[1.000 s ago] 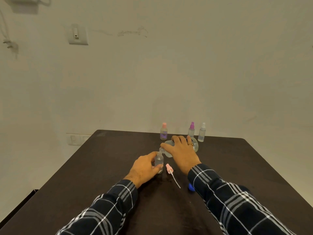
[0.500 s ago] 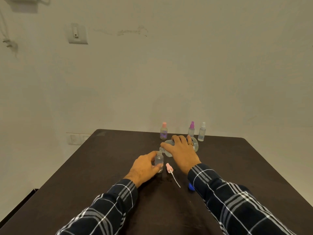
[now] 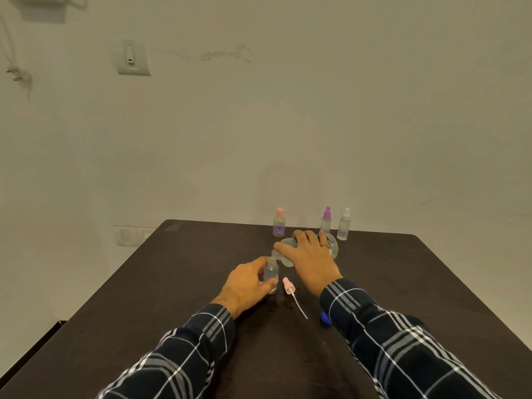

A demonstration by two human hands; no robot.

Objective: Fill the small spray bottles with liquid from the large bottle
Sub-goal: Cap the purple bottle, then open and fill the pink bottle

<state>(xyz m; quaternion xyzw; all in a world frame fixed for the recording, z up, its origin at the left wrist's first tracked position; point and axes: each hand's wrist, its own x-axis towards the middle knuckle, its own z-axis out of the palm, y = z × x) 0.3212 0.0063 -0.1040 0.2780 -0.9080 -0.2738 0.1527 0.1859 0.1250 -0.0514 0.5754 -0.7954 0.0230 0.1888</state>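
Nothing has visibly moved. Left hand (image 3: 250, 285) grips the open small bottle (image 3: 271, 274) upright on the table (image 3: 172, 283); right hand (image 3: 309, 259) wraps the tilted large bottle (image 3: 331, 245), mouth just above. Advise slow tilt, neck steadied.

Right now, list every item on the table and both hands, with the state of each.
Small open bottle: upright, uncapped, held by left hand.
Large bottle: tipped toward the small bottle's mouth, held by right hand.
Pink sprayer top: off, lying on the table.
Blue cap: off, partly hidden by the sleeve.
Three back bottles: upright, capped.
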